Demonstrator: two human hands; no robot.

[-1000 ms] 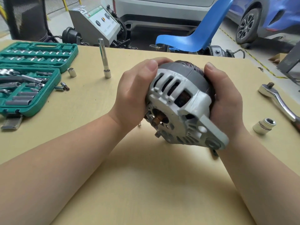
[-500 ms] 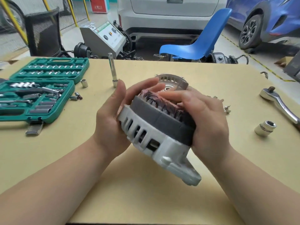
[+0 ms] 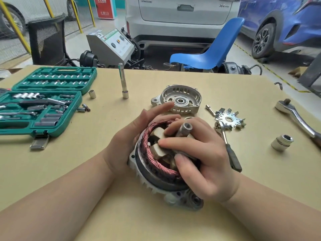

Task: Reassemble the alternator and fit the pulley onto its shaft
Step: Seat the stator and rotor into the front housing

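The alternator body (image 3: 156, 176) stands on the table (image 3: 121, 214) with its open side up, showing copper windings, the rotor claws and the shaft (image 3: 185, 128). My left hand (image 3: 132, 136) cups its left side with the index finger stretched out. My right hand (image 3: 203, 159) lies over the top, its fingers curled on the rotor around the shaft. The front housing (image 3: 180, 100) with its bearing lies behind. A metal fan disc (image 3: 230, 119) lies to the right. I cannot pick out the pulley.
An open green socket case (image 3: 40, 105) fills the left. An extension bar (image 3: 123, 80) stands upright at the back. A small ratchet (image 3: 227, 145), a large ratchet (image 3: 298, 119) and a loose socket (image 3: 282, 142) lie at the right.
Both hands turned the alternator body over from its closed end facing me to its open side up and brought it down to the table. The view tilted up, revealing the front housing and fan disc.
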